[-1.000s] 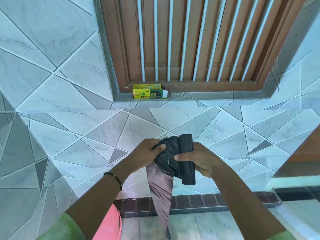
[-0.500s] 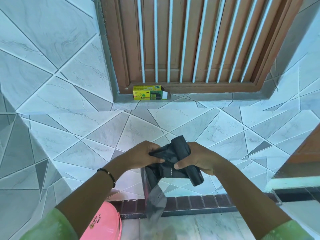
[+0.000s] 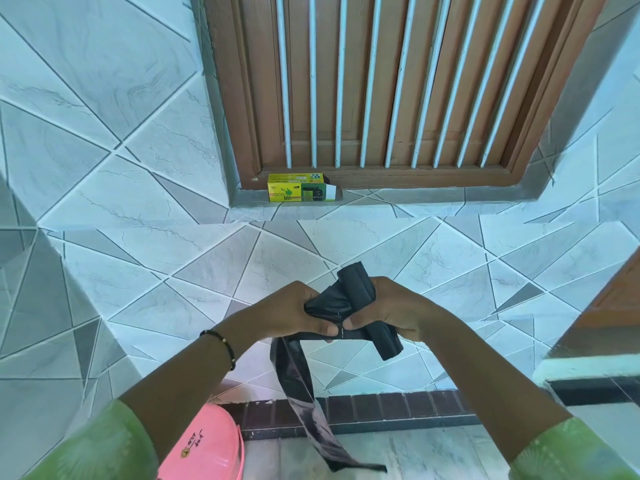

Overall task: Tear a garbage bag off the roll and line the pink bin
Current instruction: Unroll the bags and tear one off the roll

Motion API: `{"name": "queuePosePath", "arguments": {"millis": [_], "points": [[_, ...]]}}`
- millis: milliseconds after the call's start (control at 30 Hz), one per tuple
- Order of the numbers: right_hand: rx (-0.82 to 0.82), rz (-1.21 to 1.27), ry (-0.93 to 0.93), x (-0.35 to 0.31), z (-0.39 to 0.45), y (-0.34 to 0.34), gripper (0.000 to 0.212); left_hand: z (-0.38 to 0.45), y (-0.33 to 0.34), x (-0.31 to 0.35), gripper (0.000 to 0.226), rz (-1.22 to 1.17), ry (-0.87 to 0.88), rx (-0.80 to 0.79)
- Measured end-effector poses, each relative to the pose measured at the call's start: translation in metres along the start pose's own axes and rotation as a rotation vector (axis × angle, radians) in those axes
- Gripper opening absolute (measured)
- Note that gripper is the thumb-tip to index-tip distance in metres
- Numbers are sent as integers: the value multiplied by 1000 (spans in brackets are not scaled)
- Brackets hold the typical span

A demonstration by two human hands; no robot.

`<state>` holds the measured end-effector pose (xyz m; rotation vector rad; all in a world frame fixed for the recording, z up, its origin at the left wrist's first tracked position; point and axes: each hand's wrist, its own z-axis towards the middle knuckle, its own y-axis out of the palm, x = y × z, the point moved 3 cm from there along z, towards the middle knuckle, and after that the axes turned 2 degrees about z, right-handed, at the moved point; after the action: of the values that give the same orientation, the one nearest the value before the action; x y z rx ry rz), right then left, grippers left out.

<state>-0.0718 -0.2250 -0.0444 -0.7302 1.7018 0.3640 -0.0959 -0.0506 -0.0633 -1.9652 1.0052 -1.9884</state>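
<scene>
Pink bin (image 3: 207, 448) sits low-left under left arm; tiled wall (image 3: 121, 271) close ahead.

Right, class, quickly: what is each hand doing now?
Left hand: pinches the bag beside the roll.
Right hand: grips the roll, thumb on the bag.

Pale grey marble-look tiled wall (image 3: 104, 168) with diagonal joints; above the hands, a brown wooden window frame (image 3: 398, 178) with white vertical bars (image 3: 341, 81); below them, a dark brick-pattern skirting strip (image 3: 398, 410).
</scene>
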Motion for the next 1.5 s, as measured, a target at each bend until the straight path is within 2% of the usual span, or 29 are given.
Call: {"name": "queuePosePath", "arguments": {"millis": [200,433,600,733,1000,1300,1467,1500], "points": [[12,-125,1,-4,1,4,45,-4,-5,10,10,3,5,-94],[-31,-268,28,-9,4,10,42,-5,-4,20,12,227,-16,-205],[-47,-375,41,-14,7,14,40,-4,-4,24,20,371,-51,-198],[-40,-414,58,-12,10,14,43,-3,-3,22,35,441,-41,-197],[-38,-418,52,-13,10,13,38,0,0,31,21,514,-71,-207],[-2,-466,21,-15,14,11,38,4,-1,35,22,579,-55,-194],[53,-450,6,-12,15,6,37,2,-2,28,15,465,-35,-127],[47,-439,16,-10,15,5,37,1,-4,27,20,438,-46,-138]]}}
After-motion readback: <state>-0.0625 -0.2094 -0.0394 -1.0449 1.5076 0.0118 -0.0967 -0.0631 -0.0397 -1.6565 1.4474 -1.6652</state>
